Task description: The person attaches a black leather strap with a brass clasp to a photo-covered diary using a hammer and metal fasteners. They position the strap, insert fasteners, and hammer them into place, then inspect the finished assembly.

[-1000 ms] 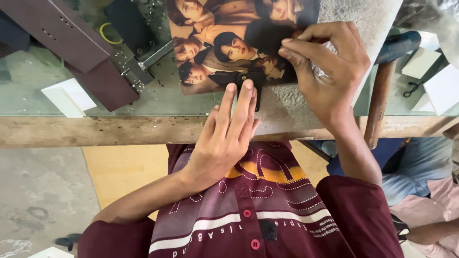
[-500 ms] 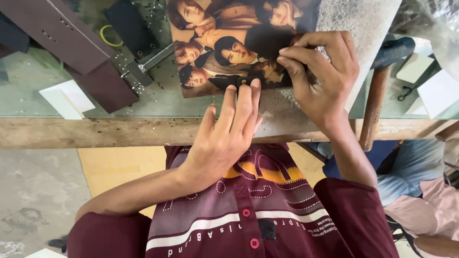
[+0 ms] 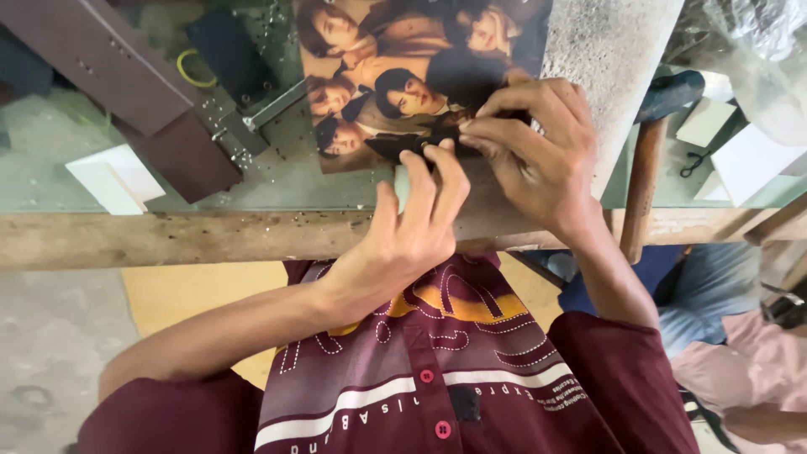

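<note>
Glass tabletop (image 3: pixel 252 181): photo print (image 3: pixel 378 76) under fingers (image 3: pixel 437 164).

The glass-topped table (image 3: pixel 277 181) has a wooden front edge. A printed group photo (image 3: pixel 395 76), white cards (image 3: pixel 113 176) and scattered screws (image 3: pixel 239 151) lie on it.

Left hand (image 3: pixel 412 223) and right hand (image 3: pixel 538 155) pinching photo print (image 3: pixel 403 76) edge, glass tabletop (image 3: pixel 277 181)

Glass-topped wooden table (image 3: pixel 168 240), concrete floor (image 3: pixel 50 353)
</note>
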